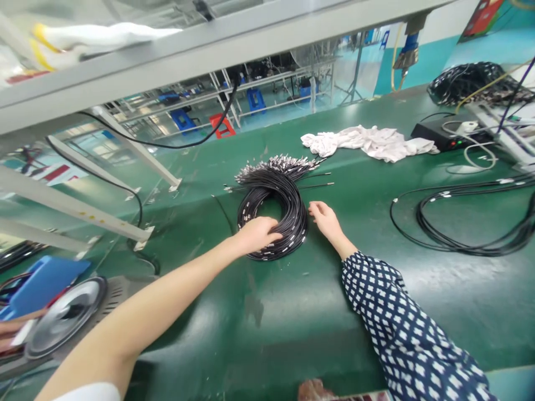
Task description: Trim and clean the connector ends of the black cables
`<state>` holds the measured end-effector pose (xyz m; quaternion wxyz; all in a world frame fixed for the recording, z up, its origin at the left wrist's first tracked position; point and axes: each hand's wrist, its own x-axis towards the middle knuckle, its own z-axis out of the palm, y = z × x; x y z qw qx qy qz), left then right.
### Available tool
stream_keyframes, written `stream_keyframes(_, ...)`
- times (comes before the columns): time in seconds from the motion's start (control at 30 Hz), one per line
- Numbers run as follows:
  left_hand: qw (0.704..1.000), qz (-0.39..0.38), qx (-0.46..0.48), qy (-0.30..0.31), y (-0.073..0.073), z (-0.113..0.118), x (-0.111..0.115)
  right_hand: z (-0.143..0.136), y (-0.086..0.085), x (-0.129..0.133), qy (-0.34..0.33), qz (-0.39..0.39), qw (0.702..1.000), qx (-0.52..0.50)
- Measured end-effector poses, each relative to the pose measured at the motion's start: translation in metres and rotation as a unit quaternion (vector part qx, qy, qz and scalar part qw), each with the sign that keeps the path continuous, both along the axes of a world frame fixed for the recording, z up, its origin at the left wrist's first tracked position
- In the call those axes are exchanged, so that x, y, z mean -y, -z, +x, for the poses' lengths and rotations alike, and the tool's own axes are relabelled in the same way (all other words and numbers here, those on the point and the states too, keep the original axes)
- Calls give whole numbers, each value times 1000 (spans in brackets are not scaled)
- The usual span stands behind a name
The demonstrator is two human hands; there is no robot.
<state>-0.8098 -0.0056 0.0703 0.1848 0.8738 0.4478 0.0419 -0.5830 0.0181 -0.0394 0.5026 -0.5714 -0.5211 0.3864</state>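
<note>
A thick coil of black cables (292, 209) lies on the green table, with small white labels around it and many silvery cable ends (288, 162) bunched at its far side. My left hand (258, 234) reaches over the near left part of the ring; its fingers go into the middle and its thumb lies on the cables, gripping them. Just right of the coil is my right hand (326, 220), apart from it, with fingers curled together. Whatever those fingers may hold is too small to see. Two loose cable ends (320, 184) stick out to the right above that hand.
A crumpled white cloth (368, 140) lies behind. To the right are looped black cables (434, 223), a black box with lit lamps (438, 135) and a dark cable heap (463, 83). A metal frame (167, 67) spans overhead; its legs stand at left, near a round reel (69, 314).
</note>
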Motion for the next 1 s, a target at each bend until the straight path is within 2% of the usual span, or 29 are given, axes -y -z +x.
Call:
stream_keyframes(0.03, 1000, 1, 3, -6, -2, -1, -1, -3, 0, -3, 0, 0, 1000, 4)
stream_keyframes(0.1, 999, -30, 33, -18, -15, -8, -5, -6, 0, -7, 0, 1, 1000, 6)
stream_keyframes(0.2, 990, -96, 106, -23, -54, -26, -19, -6, 3, -7, -5, 8, 1000, 0)
stream_keyframes(0.3, 991, -64, 114, -9, -94, -38, -36, -5, 4, -4, -15, 11, 1000, -6)
stream_keyframes(0.37, 992, -53, 111, -15, -107, -37, -42, -5, 4, -2, -17, 9, 1000, -7)
stream_keyframes(0.4, 993, -53, 105, -20, -107, -34, -41, -5, 4, -2, -17, 8, 1000, -8)
stream_keyframes(0.43, 994, -54, 93, -20, -103, -30, -38, -5, 3, -2, -16, 5, 1000, -10)
stream_keyframes(0.5, 998, -46, 53, -6, -82, -20, -24, -4, 1, -5, -8, -5, 1000, -16)
stream_keyframes(0.6, 996, 57, -25, 67, -34, -7, 2, -3, -7, -21, 1, -27, 999, -17)
stream_keyframes(0.67, 989, 122, -57, 66, -4, -3, 15, -6, -17, -39, -4, -42, 999, -5)
stream_keyframes(0.73, 985, 143, -86, 53, 19, -3, 20, -15, -30, -61, -20, -60, 998, 16)
stream_keyframes(0.83, 980, 155, -118, 29, 39, -3, 19, -38, -54, -94, -44, -96, 993, 57)
stream_keyframes(0.93, 977, 177, -121, 14, 46, -3, 17, -65, -74, -116, -37, -137, 984, 107)
stream_keyframes(1.0, 975, 188, -114, 12, 47, -3, 17, -78, -83, -122, -28, -153, 979, 131)
